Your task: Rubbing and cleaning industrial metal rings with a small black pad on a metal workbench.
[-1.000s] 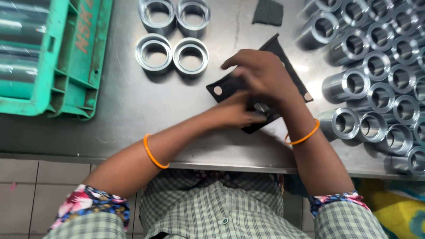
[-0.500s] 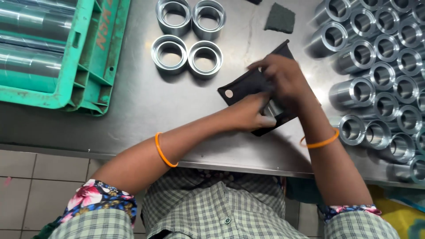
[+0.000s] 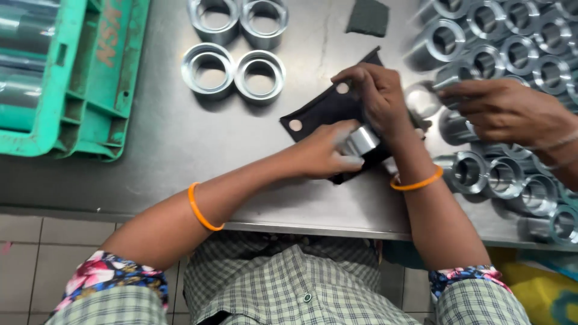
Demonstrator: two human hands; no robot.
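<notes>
A black rubber mat (image 3: 322,111) with round pale spots lies on the steel table (image 3: 174,144). My left hand (image 3: 325,153) grips a shiny metal sleeve (image 3: 361,141) lying on the mat. My right hand (image 3: 376,99) is curled over the same sleeve from above, covering most of it. Both wrists wear orange bands.
Another person's hand (image 3: 503,111) reaches in from the right over a crowd of several metal sleeves (image 3: 512,60). Several wide metal rings (image 3: 235,72) sit at the back. A green plastic crate (image 3: 72,78) with long metal cylinders stands at the left. A dark pad (image 3: 368,17) lies beyond.
Another person's hand has come in from the right over the sleeves. My hands stay on the sleeve over the mat; the view has shifted slightly.
</notes>
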